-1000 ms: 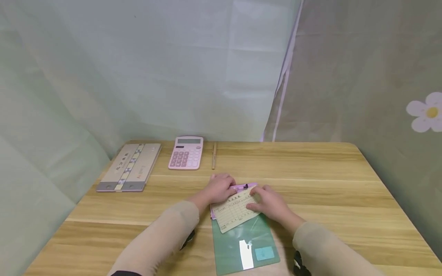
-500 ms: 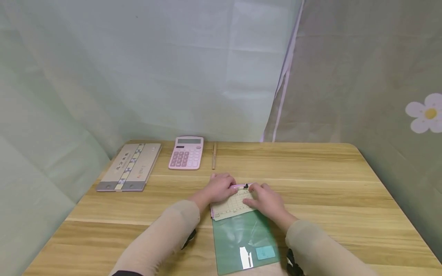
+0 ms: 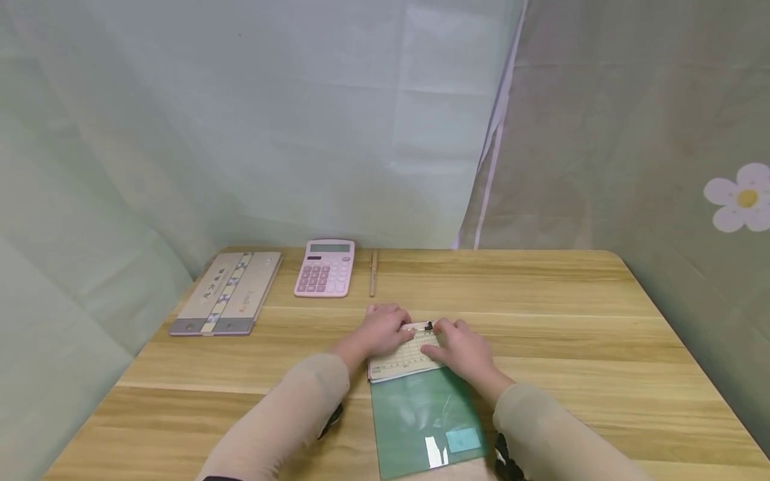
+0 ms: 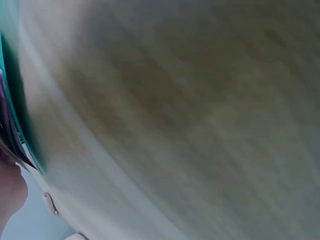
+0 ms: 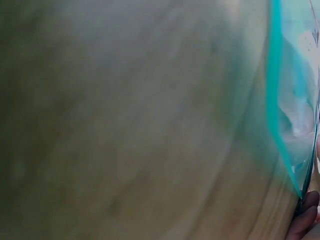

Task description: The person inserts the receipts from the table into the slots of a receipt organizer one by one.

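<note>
A cream form slip (image 3: 402,361) printed with a grid lies over the upper part of a green see-through folder (image 3: 421,414). At the folder's top is a small clip with a black end (image 3: 428,326). My left hand (image 3: 380,331) grips the upper left of the folder and its papers, thumb lying over the slip. My right hand (image 3: 466,351) pinches the slip's right side, its thumb on the grid and its fingers by the clip's black end. In the right wrist view, fingertips (image 5: 306,215) show at a corner of the green folder (image 5: 273,80).
A pink calculator (image 3: 325,268) and a slim brown pen (image 3: 373,272) lie towards the back of the wooden table (image 3: 541,294). A flat beige booklet or pack (image 3: 225,294) with a patterned band lies at the left. Pale curtains (image 3: 337,133) hang behind the table.
The slip, slanted across the folder at first, has moved up and straightened onto the stack below the clip, covering the purple sheet. My right hand moved slightly left with it; my left hand stayed.
</note>
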Demonstrator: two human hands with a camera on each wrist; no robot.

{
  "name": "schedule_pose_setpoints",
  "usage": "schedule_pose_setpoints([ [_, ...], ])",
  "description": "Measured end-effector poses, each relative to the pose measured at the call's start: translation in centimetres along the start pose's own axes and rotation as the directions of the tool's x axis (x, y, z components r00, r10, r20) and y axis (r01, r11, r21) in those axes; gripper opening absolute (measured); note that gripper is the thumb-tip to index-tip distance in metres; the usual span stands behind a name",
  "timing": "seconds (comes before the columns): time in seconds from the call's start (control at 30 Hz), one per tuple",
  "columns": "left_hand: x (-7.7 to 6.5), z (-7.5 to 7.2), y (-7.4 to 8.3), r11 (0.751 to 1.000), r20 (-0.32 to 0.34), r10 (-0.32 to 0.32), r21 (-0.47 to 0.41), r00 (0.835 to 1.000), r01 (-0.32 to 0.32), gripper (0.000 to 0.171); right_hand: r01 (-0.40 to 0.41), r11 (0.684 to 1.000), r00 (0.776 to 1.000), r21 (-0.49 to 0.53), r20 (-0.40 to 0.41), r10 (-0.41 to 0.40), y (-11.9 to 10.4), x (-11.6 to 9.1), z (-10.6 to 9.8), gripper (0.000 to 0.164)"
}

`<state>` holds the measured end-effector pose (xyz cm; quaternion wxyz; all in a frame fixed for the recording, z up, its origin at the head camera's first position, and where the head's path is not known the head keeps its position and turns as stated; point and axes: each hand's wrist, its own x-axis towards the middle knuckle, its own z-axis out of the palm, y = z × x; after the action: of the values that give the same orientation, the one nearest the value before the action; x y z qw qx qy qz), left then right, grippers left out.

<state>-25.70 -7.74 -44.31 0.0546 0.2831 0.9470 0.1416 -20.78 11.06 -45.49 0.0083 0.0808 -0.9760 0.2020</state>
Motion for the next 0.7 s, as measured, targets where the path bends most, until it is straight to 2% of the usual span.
schedule_pose_setpoints([
  [0.27,-0.3,0.5,0.3,0.997,0.027,0.037,0.062,0.999,-0.039,0.036,0.000,1.000,1.000,-0.029,0.000,0.000,0.1,-0.3,0.0,0.046],
  [0.43,0.0,1.0,-0.5,0.999,0.020,0.050,0.008,0.999,-0.050,0.039,0.040,0.999,0.999,-0.033,0.020,-0.040,0.7,-0.8,-0.3,0.047],
  [0.53,-0.1,0.7,-0.9,0.998,0.029,0.065,-0.020,0.997,-0.065,0.043,0.058,0.997,0.997,-0.045,0.044,-0.056,0.9,-1.3,-0.7,0.049],
  [0.7,-0.3,0.1,-1.4,0.993,0.049,0.099,-0.061,0.994,-0.096,0.047,0.041,0.997,0.997,-0.059,0.065,-0.037,1.2,-2.1,-1.3,0.049],
])
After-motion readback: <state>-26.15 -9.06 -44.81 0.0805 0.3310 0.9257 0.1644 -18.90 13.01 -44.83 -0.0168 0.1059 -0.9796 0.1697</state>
